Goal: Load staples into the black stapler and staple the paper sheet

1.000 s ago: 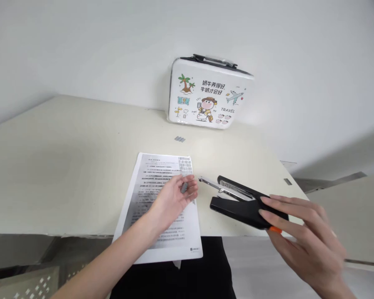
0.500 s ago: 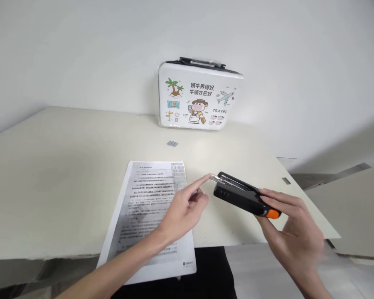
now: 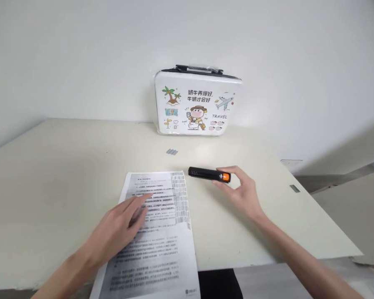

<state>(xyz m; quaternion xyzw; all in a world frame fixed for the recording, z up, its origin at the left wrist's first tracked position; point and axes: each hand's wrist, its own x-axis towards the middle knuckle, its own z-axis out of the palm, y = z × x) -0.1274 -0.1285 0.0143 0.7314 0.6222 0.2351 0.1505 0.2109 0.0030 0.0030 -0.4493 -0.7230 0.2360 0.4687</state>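
Note:
My right hand (image 3: 241, 193) grips a black stapler (image 3: 204, 173) by its back end, where an orange patch shows between thumb and fingers. The stapler lies nearly level, its front end just right of the top right corner of a printed sheet of paper (image 3: 149, 259). On the left half of that sheet rests my left hand (image 3: 120, 220), fingers apart and pointing right across the text; it holds nothing. Staples along the sheet's right edge cannot be made out. Beyond the sheet is a small group of grey staple strips (image 3: 172, 152).
At the back of the pale table (image 3: 65, 178) a white case (image 3: 199, 104) with cartoon prints and a black handle stands against the wall. One more grey staple strip (image 3: 294, 188) lies near the right edge. The sheet's lower end reaches the table's front edge.
My left hand has left the stapler's metal part and come down on the sheet. My right hand has carried the stapler left, to beside the sheet's top right corner; its open top is now closed.

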